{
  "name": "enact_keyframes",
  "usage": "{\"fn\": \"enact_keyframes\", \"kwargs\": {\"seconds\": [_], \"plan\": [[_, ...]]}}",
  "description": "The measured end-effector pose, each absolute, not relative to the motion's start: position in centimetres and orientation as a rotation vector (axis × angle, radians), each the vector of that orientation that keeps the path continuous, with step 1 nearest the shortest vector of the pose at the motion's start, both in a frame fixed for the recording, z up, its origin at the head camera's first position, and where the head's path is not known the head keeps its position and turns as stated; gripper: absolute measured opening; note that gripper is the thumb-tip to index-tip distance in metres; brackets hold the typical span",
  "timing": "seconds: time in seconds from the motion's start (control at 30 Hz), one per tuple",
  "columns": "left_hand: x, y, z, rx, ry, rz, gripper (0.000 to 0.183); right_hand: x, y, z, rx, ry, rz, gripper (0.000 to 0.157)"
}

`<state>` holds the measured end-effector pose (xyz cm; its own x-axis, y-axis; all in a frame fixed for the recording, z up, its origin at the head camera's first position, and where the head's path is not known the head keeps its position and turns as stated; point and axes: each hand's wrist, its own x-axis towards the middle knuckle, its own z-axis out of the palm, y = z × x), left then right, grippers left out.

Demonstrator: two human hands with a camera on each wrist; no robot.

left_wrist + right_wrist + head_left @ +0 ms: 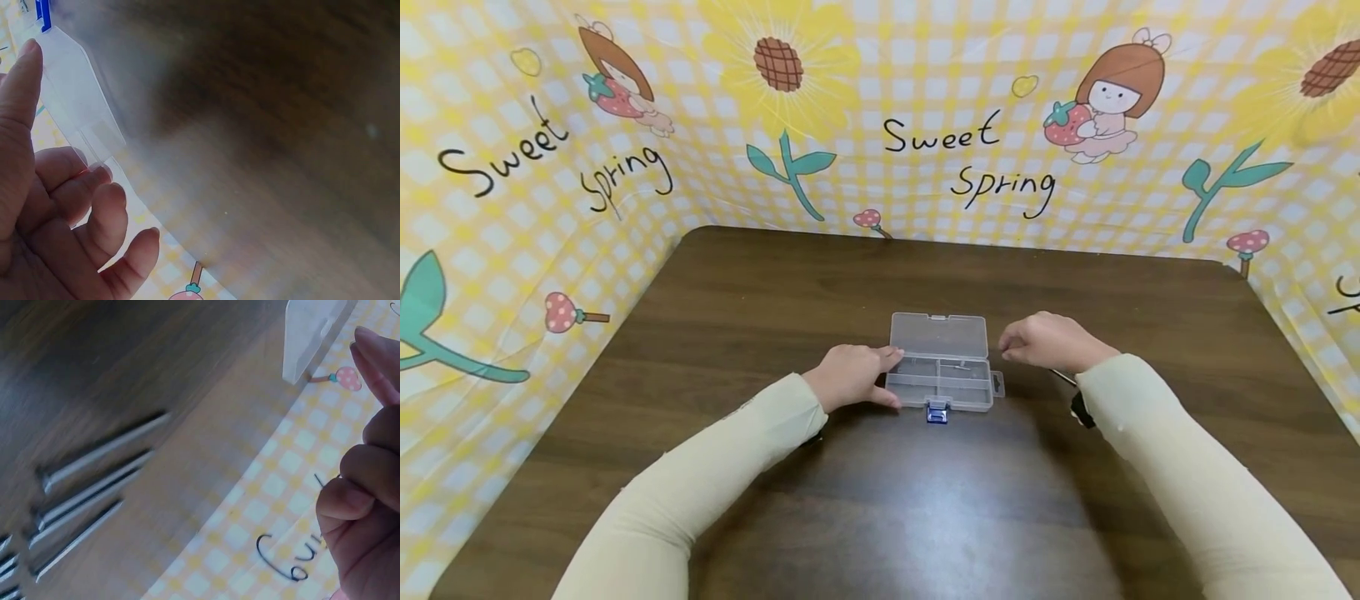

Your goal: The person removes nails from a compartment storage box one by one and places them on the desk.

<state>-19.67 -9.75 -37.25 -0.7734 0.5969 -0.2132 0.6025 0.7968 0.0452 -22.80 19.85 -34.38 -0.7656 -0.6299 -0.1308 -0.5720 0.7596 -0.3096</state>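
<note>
A clear plastic compartment box (964,402) lies with its lid (938,333) raised behind it and a blue latch (936,413) at the front. One rear compartment contains a small nail (957,366). My left hand (853,372) holds the box's left end, thumb near the front edge and fingers toward the back. To the right of the box, my right hand (1048,340) is off the table, its fingers curled. Thumb and forefinger meet at the tips, with nothing showing between them in the right wrist view. Several metal nails (100,450) lie on the table below that hand.
The brown wooden table (760,300) is enclosed at the back and sides by a yellow checked cloth (820,92). A hanging tab (997,384) juts from the box's right end. My right forearm covers part of the table near the nails.
</note>
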Motion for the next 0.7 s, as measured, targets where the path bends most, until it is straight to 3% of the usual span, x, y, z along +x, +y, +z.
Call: {"fn": "enact_keyframes", "kwargs": {"seconds": [0.37, 0.7], "plan": [[-19.6, -9.9, -37.4, 0.934, 2.793, -0.011, 0.080, -23.2, 15.7, -35.2, -0.976, 2.675, -0.157, 0.015], [-19.5, -10.0, -37.5, 0.930, 2.792, 0.008, 0.080, -23.1, 14.2, -36.1, -1.164, 2.664, 0.022, 0.018]]}}
